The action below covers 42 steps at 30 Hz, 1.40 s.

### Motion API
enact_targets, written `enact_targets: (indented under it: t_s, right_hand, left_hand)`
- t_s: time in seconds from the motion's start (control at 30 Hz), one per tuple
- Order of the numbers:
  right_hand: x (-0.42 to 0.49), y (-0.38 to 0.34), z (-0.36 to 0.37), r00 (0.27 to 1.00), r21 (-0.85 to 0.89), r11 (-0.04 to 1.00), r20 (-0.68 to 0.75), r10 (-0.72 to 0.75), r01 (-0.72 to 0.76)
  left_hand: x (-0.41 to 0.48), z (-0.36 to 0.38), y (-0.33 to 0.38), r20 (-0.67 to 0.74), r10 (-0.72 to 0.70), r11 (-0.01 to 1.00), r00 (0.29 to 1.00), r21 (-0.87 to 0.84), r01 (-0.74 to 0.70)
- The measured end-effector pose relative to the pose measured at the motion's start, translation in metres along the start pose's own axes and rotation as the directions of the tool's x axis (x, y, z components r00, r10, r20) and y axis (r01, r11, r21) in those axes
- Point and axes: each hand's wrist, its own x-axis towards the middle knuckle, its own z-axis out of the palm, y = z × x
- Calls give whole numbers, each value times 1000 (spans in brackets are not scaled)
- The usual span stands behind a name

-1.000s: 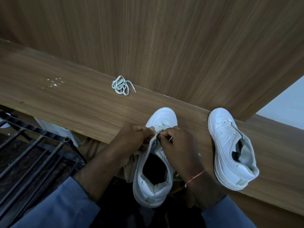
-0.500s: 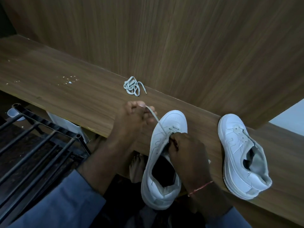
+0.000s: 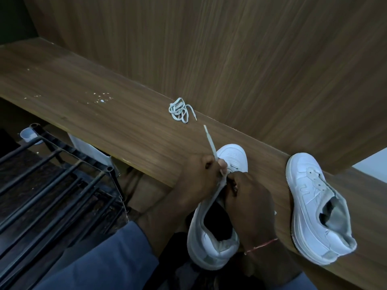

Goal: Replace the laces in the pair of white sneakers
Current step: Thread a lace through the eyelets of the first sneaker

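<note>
In the head view, your left hand (image 3: 199, 178) pinches a flat white lace (image 3: 210, 142) rising from the white leather sneaker (image 3: 210, 248) at the edge of the brown wooden shelf (image 3: 125, 122). Your right hand (image 3: 249, 206) grips its eyelet flap. The second white sneaker (image 3: 314, 216) lies to the right, its embossed side mark unreadable. A coiled white lace (image 3: 179, 110) sits farther back.

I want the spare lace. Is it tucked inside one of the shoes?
No, the bundled lace lies on the wooden ledge, apart from the held sneaker and the other sneaker.

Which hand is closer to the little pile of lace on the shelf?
Left. The left hand, pinching another lace, sits just below the lace pile. The right hand is farther, lower right, gripping the sneaker.
</note>
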Motion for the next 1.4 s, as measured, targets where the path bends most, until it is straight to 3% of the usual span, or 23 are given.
enact_targets:
  t_s: [0.03, 0.1, 0.17, 0.23, 0.27, 0.33, 0.43, 0.53, 0.6, 0.67, 0.73, 0.77, 0.8, 0.87, 0.93, 1.03, 1.1, 1.17, 1.23, 1.3, 1.33, 1.37, 1.4]
  right_hand:
    - [1, 0, -1, 1000, 3, 1000, 21, 16, -16]
    - [2, 0, -2, 999, 9, 999, 33, 30, -30]
    - [4, 0, -2, 999, 13, 1000, 30, 25, -25]
    - [4, 0, -2, 999, 17, 1000, 30, 17, -18]
    - [5, -1, -2, 1000, 16, 1000, 28, 15, -15]
    - [6, 0, -1, 1000, 11, 1000, 22, 19, -20]
    - [8, 3, 0, 999, 11, 999, 26, 33, -33]
    - [9, 3, 0, 999, 20, 999, 34, 27, -28]
    - [9, 3, -2, 998, 27, 999, 59, 35, -36]
    - [8, 4, -3, 996, 59, 997, 77, 37, -42]
    - [8, 5, -5, 997, 89, 995, 74, 28, -34]
    - [7, 5, -6, 997, 101, 994, 66, 27, -34]
    - [8, 5, -5, 998, 110, 993, 67, 22, -30]
    - [9, 6, -3, 997, 107, 994, 70, 19, -26]
    - [9, 8, -2, 998, 100, 995, 62, 14, -20]
    - [8, 8, -2, 998, 108, 994, 64, 12, -19]
    - [9, 7, -2, 998, 113, 993, 62, 13, -19]
    - [9, 8, -2, 998, 125, 992, 56, 19, -26]
    - [9, 8, -3, 998, 146, 989, 66, 23, -32]
    - [9, 8, -4, 997, 168, 985, 75, 16, -28]
    - [9, 7, -4, 997, 170, 985, 75, 11, -24]
    - [10, 6, -4, 997, 172, 985, 76, 10, -23]
    - [9, 7, -4, 997, 180, 983, 79, 19, -33]
  left_hand:
    - [0, 1, 7, 17, -75, 969, 997, -235, 77]
    - [3, -4, 24, 44, -123, 718, 991, -686, 119]
    - [9, -19, 34, -51, -75, 660, 996, -751, 11]
    - [14, -35, 29, -106, 124, 940, 987, -306, -151]
    - [13, -40, 24, -11, 231, 971, 973, 61, -230]
    - [11, -44, 16, 338, 192, 764, 921, 537, -356]
    - [10, -32, 10, 490, 14, 565, 872, 715, -411]
    - [14, -30, 9, 430, 128, 570, 894, 706, -421]
    - [10, -30, 12, 384, 256, 735, 887, 518, -436]
    - [2, -29, 21, 326, 294, 947, 899, 31, -321]
    - [-3, -29, 34, 315, 221, 802, 923, -597, 11]
    - [-3, -27, 39, 306, 187, 704, 933, -704, 90]
    - [-1, -29, 38, 243, 149, 755, 958, -654, 49]
    - [7, -31, 24, 101, 219, 975, 971, -71, -212]
    - [13, -28, 8, 221, 306, 793, 926, 479, -377]
    - [14, -18, 0, 417, 177, 564, 892, 700, -439]
    - [18, -17, -1, 365, 205, 567, 908, 712, -414]
    - [15, -18, 9, 169, 294, 792, 941, 508, -339]
    - [11, -25, 22, 28, 236, 965, 971, -127, -231]
    - [8, -33, 32, 164, 167, 646, 972, -763, 18]
    - [8, -36, 34, 219, 127, 515, 967, -848, 125]
    - [8, -37, 35, 259, 72, 520, 963, -834, 185]
    - [10, -37, 32, 256, 2, 662, 967, -725, 190]
